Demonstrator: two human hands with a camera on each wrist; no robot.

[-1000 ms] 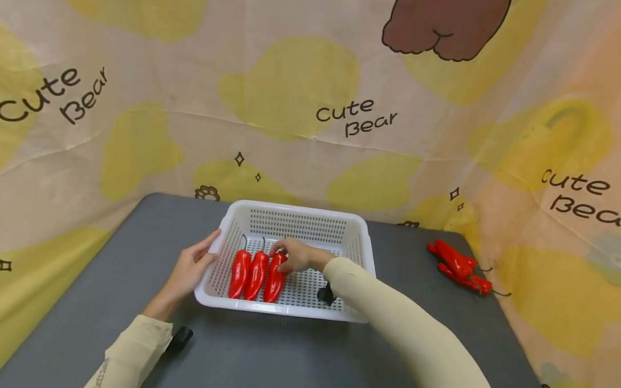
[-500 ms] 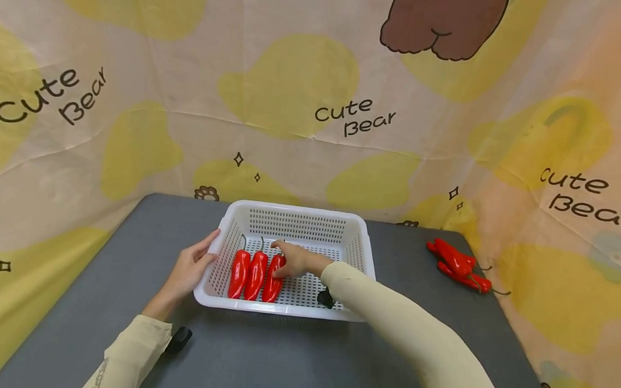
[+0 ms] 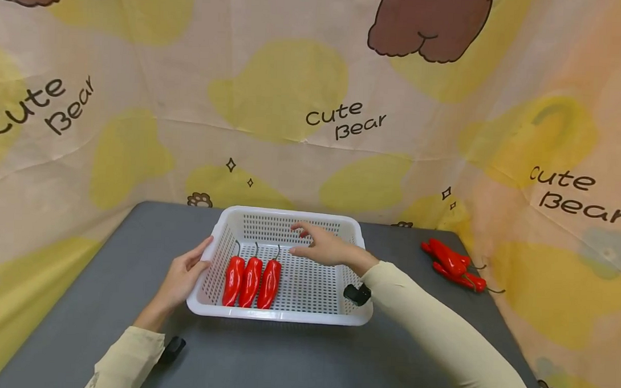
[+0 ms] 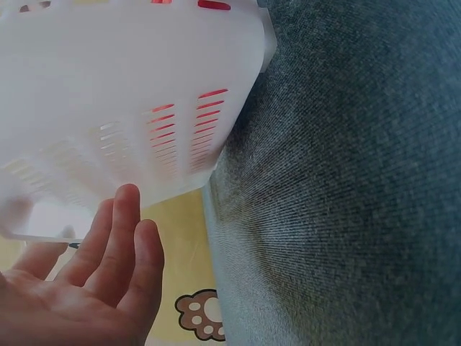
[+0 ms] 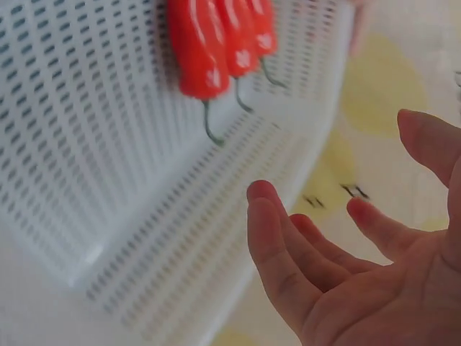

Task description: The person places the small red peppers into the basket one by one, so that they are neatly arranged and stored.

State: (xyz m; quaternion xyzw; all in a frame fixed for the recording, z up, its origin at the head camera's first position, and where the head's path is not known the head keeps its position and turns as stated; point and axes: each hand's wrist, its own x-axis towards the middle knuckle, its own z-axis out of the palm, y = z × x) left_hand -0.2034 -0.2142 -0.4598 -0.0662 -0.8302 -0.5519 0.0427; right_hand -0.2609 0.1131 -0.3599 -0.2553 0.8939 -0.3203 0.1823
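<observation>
My left hand [image 3: 181, 277] rests at the left side of a white plastic basket [image 3: 275, 316]. Seen from the left wrist, its fingers [image 4: 124, 231] are fairly straight and lie close against the slotted outer wall. Three long red peppers stand out in the basket's left half: a left one [image 3: 233, 282], a middle one [image 3: 251, 283] and a right one [image 3: 269, 284]. They lie side by side, stems toward the back. My right hand [image 3: 326, 246] hovers over the back of the basket with fingers spread and loosely bent, holding nothing, apart from the peppers' green stems.
At the right end of the grey table [image 3: 305, 359] lies a small pile of red peppers [image 3: 452, 262]. A fabric backdrop with bear prints [image 3: 273, 95] rises behind and beside the table. The basket's back wall stands close to it.
My right hand has let go of the rightmost pepper in the basket and lifted away, up and to the right. The left hand keeps its place at the basket's side.
</observation>
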